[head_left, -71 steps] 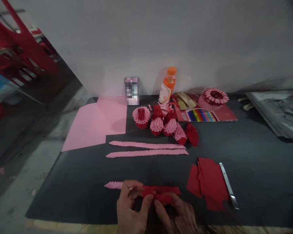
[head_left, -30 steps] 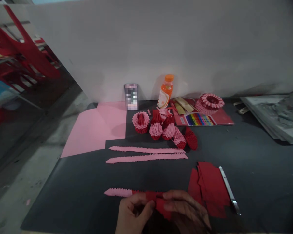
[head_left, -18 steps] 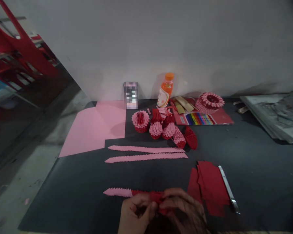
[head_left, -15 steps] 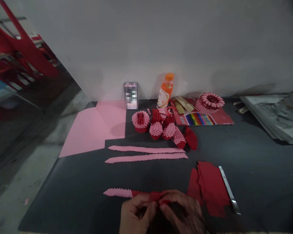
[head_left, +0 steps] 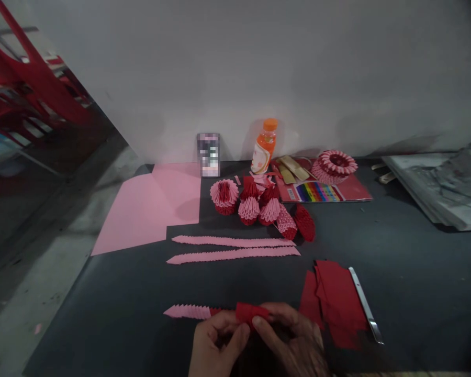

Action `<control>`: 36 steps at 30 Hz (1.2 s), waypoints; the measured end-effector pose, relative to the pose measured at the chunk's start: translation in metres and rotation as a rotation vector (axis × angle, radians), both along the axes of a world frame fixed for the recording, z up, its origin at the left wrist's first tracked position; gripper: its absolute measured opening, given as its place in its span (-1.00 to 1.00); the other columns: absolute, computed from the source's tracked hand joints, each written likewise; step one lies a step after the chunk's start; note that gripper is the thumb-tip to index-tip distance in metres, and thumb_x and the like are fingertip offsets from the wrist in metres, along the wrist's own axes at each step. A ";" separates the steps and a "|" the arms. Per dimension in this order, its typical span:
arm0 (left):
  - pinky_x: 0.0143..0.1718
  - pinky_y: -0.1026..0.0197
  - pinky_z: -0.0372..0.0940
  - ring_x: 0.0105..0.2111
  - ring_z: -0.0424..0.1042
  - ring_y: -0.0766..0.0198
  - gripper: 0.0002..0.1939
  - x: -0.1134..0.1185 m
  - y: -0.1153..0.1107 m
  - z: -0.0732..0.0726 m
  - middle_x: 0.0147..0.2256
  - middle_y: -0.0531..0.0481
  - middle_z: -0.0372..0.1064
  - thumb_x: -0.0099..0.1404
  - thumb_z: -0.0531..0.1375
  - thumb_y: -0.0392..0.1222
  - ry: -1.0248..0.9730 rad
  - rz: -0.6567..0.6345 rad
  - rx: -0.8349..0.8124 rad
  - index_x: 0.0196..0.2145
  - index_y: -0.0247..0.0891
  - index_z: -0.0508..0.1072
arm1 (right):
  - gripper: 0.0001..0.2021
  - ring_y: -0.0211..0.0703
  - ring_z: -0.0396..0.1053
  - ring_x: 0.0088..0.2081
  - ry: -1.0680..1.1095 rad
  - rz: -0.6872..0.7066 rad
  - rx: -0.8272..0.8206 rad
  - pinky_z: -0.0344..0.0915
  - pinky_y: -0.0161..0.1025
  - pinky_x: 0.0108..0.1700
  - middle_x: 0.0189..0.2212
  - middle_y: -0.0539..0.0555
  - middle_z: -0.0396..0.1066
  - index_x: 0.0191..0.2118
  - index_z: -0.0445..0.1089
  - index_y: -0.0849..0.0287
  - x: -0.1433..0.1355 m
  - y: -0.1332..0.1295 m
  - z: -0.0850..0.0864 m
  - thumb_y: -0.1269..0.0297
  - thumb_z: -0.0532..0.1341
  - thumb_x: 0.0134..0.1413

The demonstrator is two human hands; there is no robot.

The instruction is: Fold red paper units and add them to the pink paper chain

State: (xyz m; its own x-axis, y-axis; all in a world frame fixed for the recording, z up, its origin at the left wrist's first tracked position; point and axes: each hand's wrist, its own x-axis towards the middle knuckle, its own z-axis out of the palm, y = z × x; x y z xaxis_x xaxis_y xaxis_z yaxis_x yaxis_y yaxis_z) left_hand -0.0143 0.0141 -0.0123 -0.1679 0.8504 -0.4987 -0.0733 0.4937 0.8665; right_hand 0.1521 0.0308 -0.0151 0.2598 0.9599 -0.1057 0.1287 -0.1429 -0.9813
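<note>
Both my hands meet at the front of the dark table around a small folded piece of red paper (head_left: 251,312). My left hand (head_left: 215,340) pinches its left side between thumb and fingers. My right hand (head_left: 292,335) grips the right side, thumb on the near face. Just behind my left fingers lies a pleated paper strip (head_left: 188,312), pink at its pointed end and red farther right, where my hands cover it. Right of my hands sits a stack of red paper pieces (head_left: 339,298) with a metal blade-like tool (head_left: 366,305) along its edge.
Two pink pleated strips (head_left: 233,255) lie mid-table. Behind them stand several pink-and-red folded paper pieces (head_left: 249,207). Pink sheets (head_left: 141,204), a phone (head_left: 209,154), an orange bottle (head_left: 264,146), a ring-shaped paper piece (head_left: 333,166) and a paper pile (head_left: 439,188) line the back.
The red paper between my hands has turned to show a broader face, and my right thumb has shifted onto it. The whole view has moved slightly.
</note>
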 end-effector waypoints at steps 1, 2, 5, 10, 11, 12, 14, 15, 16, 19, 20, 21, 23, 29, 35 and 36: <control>-0.35 0.16 0.53 -0.46 0.67 0.07 -0.27 -0.001 -0.001 -0.002 -0.55 -0.05 0.70 0.06 0.60 0.73 0.003 -0.001 0.008 -0.46 -0.06 0.83 | -0.74 0.10 0.83 -0.49 -0.035 0.027 0.030 0.75 -0.32 -0.37 -0.47 0.04 0.84 -0.32 0.90 -0.16 0.002 0.001 0.001 -0.18 0.70 0.09; -0.37 0.17 0.49 -0.48 0.64 0.10 -0.27 -0.001 -0.002 -0.004 -0.55 -0.04 0.69 0.03 0.61 0.72 0.008 0.000 0.017 -0.47 -0.06 0.82 | -0.80 0.09 0.84 -0.48 -0.062 0.065 0.052 0.75 -0.33 -0.36 -0.47 0.02 0.84 -0.30 0.91 -0.19 0.004 0.001 0.002 -0.13 0.68 0.13; -0.38 0.17 0.45 -0.50 0.58 0.13 -0.28 -0.002 -0.004 -0.008 -0.54 -0.03 0.70 -0.07 0.66 0.70 0.031 0.022 0.018 -0.49 -0.04 0.80 | -0.86 0.07 0.84 -0.49 -0.087 0.098 0.077 0.74 -0.35 -0.37 -0.48 -0.03 0.83 -0.28 0.92 -0.29 0.007 0.002 0.002 -0.13 0.67 0.14; -0.41 0.19 0.37 -0.55 0.49 0.19 -0.28 -0.002 -0.004 -0.008 -0.60 -0.01 0.61 -0.12 0.69 0.65 0.047 0.056 0.003 -0.54 -0.07 0.72 | -0.76 0.14 0.86 -0.46 0.043 0.112 -0.039 0.75 -0.29 -0.35 -0.47 0.06 0.84 -0.27 0.93 -0.24 0.007 -0.003 -0.002 -0.22 0.66 0.13; -0.42 0.21 0.34 -0.56 0.45 0.22 -0.26 -0.002 -0.004 -0.007 -0.62 0.00 0.59 -0.11 0.69 0.65 0.040 0.064 -0.001 -0.57 -0.08 0.68 | -0.75 0.15 0.87 -0.44 0.064 0.122 -0.064 0.77 -0.28 -0.33 -0.45 0.08 0.85 -0.26 0.93 -0.21 0.008 -0.004 -0.003 -0.21 0.66 0.15; -0.42 0.22 0.31 -0.58 0.40 0.26 -0.25 -0.002 -0.004 -0.006 -0.63 0.01 0.56 -0.12 0.69 0.65 0.030 0.066 -0.006 -0.59 -0.09 0.65 | -0.75 0.15 0.88 -0.42 0.078 0.134 -0.079 0.77 -0.28 -0.31 -0.44 0.10 0.85 -0.25 0.94 -0.19 0.009 -0.005 -0.004 -0.19 0.66 0.16; -0.43 0.22 0.28 -0.60 0.34 0.29 -0.23 -0.003 -0.005 -0.004 -0.65 0.01 0.54 -0.13 0.69 0.66 0.000 0.058 -0.018 -0.61 -0.10 0.60 | -0.76 0.14 0.88 -0.41 0.102 0.161 -0.095 0.77 -0.29 -0.31 -0.45 0.11 0.85 -0.24 0.94 -0.16 0.012 -0.006 -0.007 -0.16 0.66 0.17; -0.42 0.22 0.28 -0.60 0.34 0.30 -0.21 -0.003 -0.005 -0.004 -0.66 0.01 0.55 -0.12 0.68 0.67 -0.014 0.054 -0.022 -0.62 -0.10 0.59 | -0.76 0.12 0.88 -0.41 0.119 0.182 -0.115 0.76 -0.29 -0.31 -0.45 0.12 0.85 -0.23 0.94 -0.15 0.014 -0.006 -0.008 -0.15 0.65 0.19; -0.43 0.23 0.28 -0.60 0.36 0.29 -0.20 -0.003 -0.005 -0.004 -0.66 0.00 0.56 -0.13 0.67 0.69 -0.027 0.050 -0.025 -0.61 -0.10 0.59 | -0.76 0.11 0.88 -0.40 0.137 0.204 -0.144 0.76 -0.29 -0.30 -0.43 0.12 0.86 -0.22 0.94 -0.14 0.017 -0.006 -0.009 -0.14 0.65 0.20; -0.44 0.24 0.30 -0.60 0.45 0.24 -0.19 -0.004 -0.006 -0.007 -0.67 -0.01 0.59 -0.13 0.67 0.71 -0.039 0.047 -0.021 -0.60 -0.09 0.59 | -0.73 0.11 0.88 -0.40 0.164 0.238 -0.221 0.76 -0.27 -0.32 -0.41 0.14 0.87 -0.20 0.93 -0.10 0.021 -0.006 -0.010 -0.16 0.67 0.20; -0.44 0.24 0.32 -0.61 0.47 0.23 -0.21 -0.004 -0.006 -0.010 -0.67 0.00 0.60 -0.11 0.67 0.70 -0.024 0.051 -0.007 -0.59 -0.09 0.61 | -0.72 0.12 0.88 -0.40 0.154 0.235 -0.224 0.77 -0.25 -0.31 -0.41 0.13 0.87 -0.19 0.94 -0.11 0.022 -0.006 -0.009 -0.17 0.67 0.19; -0.45 0.23 0.35 -0.61 0.49 0.21 -0.24 -0.004 -0.007 -0.012 -0.66 0.00 0.62 -0.07 0.68 0.67 0.000 0.057 0.012 -0.58 -0.08 0.63 | -0.72 0.13 0.89 -0.38 0.134 0.226 -0.208 0.80 -0.24 -0.29 -0.40 0.12 0.88 -0.17 0.94 -0.13 0.021 -0.006 -0.008 -0.18 0.67 0.20; -0.43 0.20 0.43 -0.59 0.56 0.16 -0.34 -0.002 -0.009 -0.017 -0.62 0.00 0.68 0.02 0.68 0.59 0.056 0.062 0.073 -0.56 -0.04 0.69 | -0.72 0.16 0.92 -0.31 0.058 0.204 -0.135 0.85 -0.20 -0.21 -0.33 0.06 0.91 -0.09 0.95 -0.23 0.020 -0.006 -0.004 -0.17 0.69 0.17; -0.40 0.16 0.58 -0.51 0.75 0.02 -0.54 0.008 -0.014 -0.015 -0.48 0.02 0.80 0.22 0.58 0.49 0.173 0.101 0.211 -0.38 0.08 0.81 | -0.95 -0.05 0.84 -0.44 -0.188 0.229 0.214 0.81 -0.34 -0.28 -0.38 -0.18 0.87 -0.15 0.91 -0.40 0.013 -0.004 0.005 -0.06 0.65 0.31; -0.47 0.16 0.61 -0.57 0.75 -0.01 -0.63 0.002 -0.012 -0.020 -0.58 0.05 0.74 0.21 0.63 0.37 0.219 0.009 0.324 -0.48 0.11 0.81 | -0.91 -0.17 0.80 -0.44 -0.216 0.235 0.385 0.70 -0.40 -0.35 -0.39 -0.19 0.82 -0.17 0.81 -0.22 0.011 -0.002 0.010 0.09 0.53 0.48; -0.51 0.15 0.59 -0.60 0.74 -0.02 -0.64 0.002 -0.012 -0.023 -0.58 0.04 0.75 0.24 0.62 0.38 0.230 -0.008 0.359 -0.47 0.13 0.83 | -0.85 -0.18 0.76 -0.48 -0.228 0.225 0.397 0.66 -0.40 -0.40 -0.43 -0.19 0.78 -0.22 0.78 -0.19 0.010 -0.002 0.009 0.08 0.52 0.49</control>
State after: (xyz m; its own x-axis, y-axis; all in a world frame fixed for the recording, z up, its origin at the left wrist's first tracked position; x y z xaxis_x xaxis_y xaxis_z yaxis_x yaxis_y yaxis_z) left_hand -0.0125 0.0017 -0.0350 -0.2329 0.9650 -0.1205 0.1450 0.1569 0.9769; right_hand 0.1626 0.0292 -0.0056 0.0156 0.9494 0.3136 0.3309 0.2910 -0.8977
